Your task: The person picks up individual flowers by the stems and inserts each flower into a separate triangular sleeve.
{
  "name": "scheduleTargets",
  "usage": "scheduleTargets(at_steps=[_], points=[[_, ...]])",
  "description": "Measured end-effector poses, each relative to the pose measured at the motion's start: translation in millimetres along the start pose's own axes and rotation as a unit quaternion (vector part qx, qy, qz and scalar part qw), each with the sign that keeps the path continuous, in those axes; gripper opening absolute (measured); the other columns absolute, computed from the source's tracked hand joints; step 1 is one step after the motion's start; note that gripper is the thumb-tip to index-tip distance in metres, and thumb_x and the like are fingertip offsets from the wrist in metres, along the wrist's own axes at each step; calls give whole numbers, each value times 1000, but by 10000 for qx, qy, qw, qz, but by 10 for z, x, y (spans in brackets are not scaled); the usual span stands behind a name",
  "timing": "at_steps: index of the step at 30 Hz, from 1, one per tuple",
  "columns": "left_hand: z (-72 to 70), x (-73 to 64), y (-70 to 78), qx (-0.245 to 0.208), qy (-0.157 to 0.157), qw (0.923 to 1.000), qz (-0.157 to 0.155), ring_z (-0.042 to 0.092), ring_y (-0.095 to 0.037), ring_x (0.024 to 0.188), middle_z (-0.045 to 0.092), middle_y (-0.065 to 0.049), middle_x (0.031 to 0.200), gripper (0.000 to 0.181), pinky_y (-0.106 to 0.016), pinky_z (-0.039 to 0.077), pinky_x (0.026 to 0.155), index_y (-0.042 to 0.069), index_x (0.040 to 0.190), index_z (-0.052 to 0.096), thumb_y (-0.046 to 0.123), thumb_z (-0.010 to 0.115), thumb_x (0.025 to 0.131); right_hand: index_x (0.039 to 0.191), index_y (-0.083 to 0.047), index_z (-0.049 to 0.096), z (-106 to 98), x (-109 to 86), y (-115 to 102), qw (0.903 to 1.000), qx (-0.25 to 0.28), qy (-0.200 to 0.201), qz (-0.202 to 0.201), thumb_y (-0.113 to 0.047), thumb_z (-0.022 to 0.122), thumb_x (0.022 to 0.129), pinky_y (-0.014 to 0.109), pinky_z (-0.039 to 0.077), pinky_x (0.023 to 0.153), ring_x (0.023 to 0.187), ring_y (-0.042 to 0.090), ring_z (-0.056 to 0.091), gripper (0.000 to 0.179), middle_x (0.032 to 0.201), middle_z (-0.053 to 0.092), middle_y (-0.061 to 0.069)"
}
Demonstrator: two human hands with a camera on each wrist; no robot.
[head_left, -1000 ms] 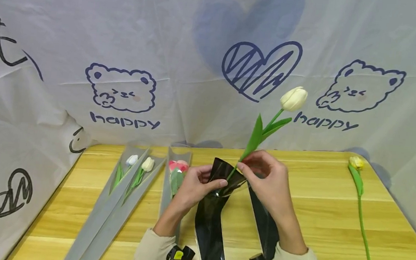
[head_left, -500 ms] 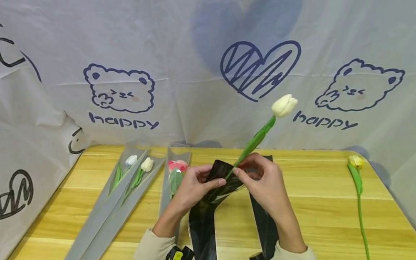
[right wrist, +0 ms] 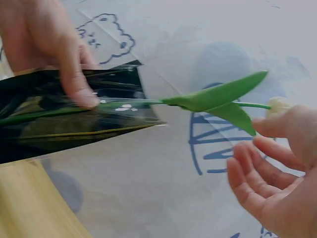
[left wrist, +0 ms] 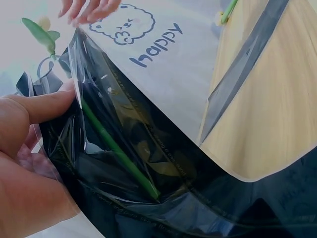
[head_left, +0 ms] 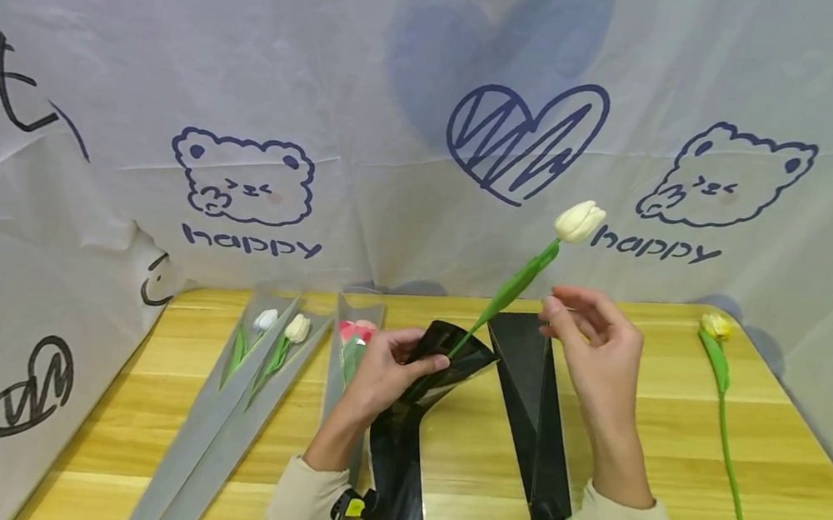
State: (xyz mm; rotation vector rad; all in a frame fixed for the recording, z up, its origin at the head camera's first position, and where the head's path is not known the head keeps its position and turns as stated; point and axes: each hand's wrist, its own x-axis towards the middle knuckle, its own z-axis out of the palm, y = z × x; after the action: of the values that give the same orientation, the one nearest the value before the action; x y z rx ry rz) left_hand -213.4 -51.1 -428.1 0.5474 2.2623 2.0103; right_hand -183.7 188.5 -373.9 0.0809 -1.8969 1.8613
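Observation:
My left hand (head_left: 384,374) pinches the upper part of a black flower sleeve (head_left: 400,459) between thumb and fingers. From the sleeve's mouth a white artificial tulip (head_left: 578,222) leans up to the right. In the left wrist view its green stem (left wrist: 121,153) shows through the sleeve's clear front, lying inside. My right hand (head_left: 600,345) is off the stem, fingers loosely bent with nothing between them. The right wrist view has this hand (right wrist: 282,173) beside the tulip's leaves (right wrist: 218,94) and bloom.
A second black sleeve (head_left: 523,404) lies flat on the wooden table (head_left: 639,449). At left are grey sleeves (head_left: 206,449) with white tulips and one with a pink flower (head_left: 358,331). A yellow tulip (head_left: 721,381) lies at far right. A printed cloth (head_left: 371,105) hangs behind.
My right hand has let go of the tulip's stem and moved right. The bloom sits lower than a second ago. My left hand keeps its hold while the sleeve's lower part has swung left.

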Motion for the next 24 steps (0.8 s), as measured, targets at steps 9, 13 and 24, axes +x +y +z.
scheduleTargets(at_steps=[9,13,24], points=[[19,3,-22,276,-491,9983,148,60,-12,73,73,-15,90,11,-23,48,67,-5,97,75,-1,78,88,111,11,70,-119,42,-43,9878,1379,674,260,-4,75,93,29,60,71,83,23,67,24,103,68,17],[13,-10,-42,353,-735,9965,183,55,-11,70,68,-8,83,8,-22,44,64,-4,94,74,0,79,89,111,9,70,-119,36,-46,9835,1642,556,516,-3,74,93,25,59,65,81,20,66,22,107,70,16],[27,-23,-65,578,-915,9940,186,49,-11,67,55,1,73,14,-23,41,64,2,87,67,6,80,90,103,8,71,-123,4,-73,9858,1530,433,537,3,72,94,22,56,61,79,18,63,10,93,70,9]])
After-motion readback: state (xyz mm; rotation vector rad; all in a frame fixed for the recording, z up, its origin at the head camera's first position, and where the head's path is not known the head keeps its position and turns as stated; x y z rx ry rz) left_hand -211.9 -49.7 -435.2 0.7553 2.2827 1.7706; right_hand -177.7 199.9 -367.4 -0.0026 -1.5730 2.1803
